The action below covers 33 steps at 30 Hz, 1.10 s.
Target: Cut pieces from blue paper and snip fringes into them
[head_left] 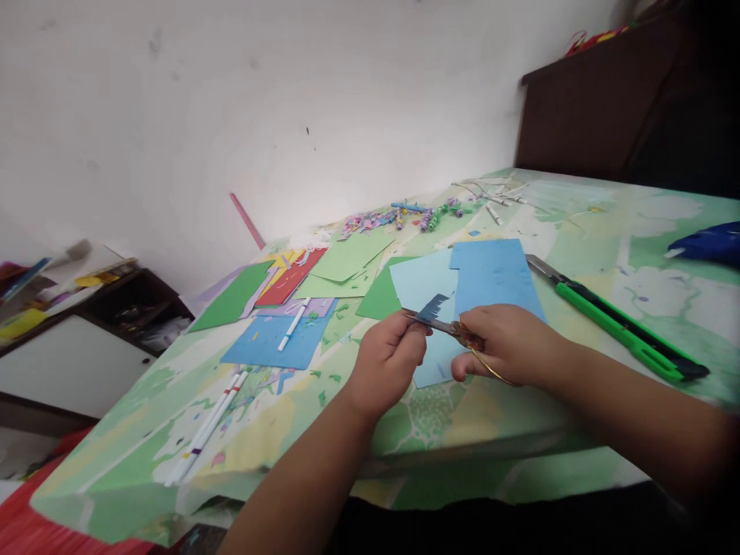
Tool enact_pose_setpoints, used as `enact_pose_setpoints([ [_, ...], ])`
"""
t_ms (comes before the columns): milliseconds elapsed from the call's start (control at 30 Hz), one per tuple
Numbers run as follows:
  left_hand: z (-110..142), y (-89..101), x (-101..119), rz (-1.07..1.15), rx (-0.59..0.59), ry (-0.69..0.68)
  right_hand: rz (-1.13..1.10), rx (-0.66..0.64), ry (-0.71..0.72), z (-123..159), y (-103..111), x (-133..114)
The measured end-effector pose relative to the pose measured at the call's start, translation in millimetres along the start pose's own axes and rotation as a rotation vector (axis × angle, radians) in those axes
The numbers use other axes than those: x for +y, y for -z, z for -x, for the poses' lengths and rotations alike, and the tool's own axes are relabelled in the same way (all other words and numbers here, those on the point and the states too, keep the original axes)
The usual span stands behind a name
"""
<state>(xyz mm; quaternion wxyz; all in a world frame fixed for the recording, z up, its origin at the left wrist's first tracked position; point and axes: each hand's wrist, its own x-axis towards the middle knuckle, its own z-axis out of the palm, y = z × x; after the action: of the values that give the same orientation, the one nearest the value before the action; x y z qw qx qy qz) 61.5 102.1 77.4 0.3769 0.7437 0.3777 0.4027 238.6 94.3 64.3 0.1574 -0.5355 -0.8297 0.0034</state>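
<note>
My right hand (506,344) grips a pair of scissors (442,326) by its gold-coloured handle, blades pointing left. A small dark-blue piece of paper (432,307) with a row of cuts along one edge is pinched in my left hand (390,358), and the scissor blades lie across it. Whether the blades are closed on the paper is hard to make out. Beneath and behind the hands lie a light-blue sheet (422,277) and a mid-blue sheet (497,270). To the right of them rests a green utility knife (618,320).
Green sheets (347,258), a red sheet (292,277) and a blue sheet (277,339) lie to the left among paper scraps. White markers (211,424) are near the front left. Behind are coiled paper pieces (428,220). A dark-blue object (708,245) sits at the right edge.
</note>
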Motion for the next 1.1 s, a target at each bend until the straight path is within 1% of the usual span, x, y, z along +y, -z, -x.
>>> enact_pose_setpoints([
  [100,-0.9,0.5,-0.6,0.011,0.001,0.006,-0.023,0.003,0.007,0.0,0.3,0.0],
  [233,-1.2,0.6,-2.2,-0.012,0.002,-0.026,-0.047,0.015,0.039,0.4,-0.1,0.1],
  [400,0.0,0.3,-2.4,-0.039,0.037,-0.070,-0.044,0.042,0.002,0.8,-0.2,-1.0],
  [600,0.9,1.5,-0.5,-0.107,0.031,-0.093,-0.082,0.014,0.046,1.6,-0.4,-1.8],
  [767,0.8,0.9,-0.9,-0.121,0.039,-0.090,-0.102,0.001,0.039,1.3,-0.2,-1.2],
  [1100,1.5,0.6,2.0,-0.153,0.019,-0.072,-0.140,-0.061,0.033,1.1,0.7,-3.2],
])
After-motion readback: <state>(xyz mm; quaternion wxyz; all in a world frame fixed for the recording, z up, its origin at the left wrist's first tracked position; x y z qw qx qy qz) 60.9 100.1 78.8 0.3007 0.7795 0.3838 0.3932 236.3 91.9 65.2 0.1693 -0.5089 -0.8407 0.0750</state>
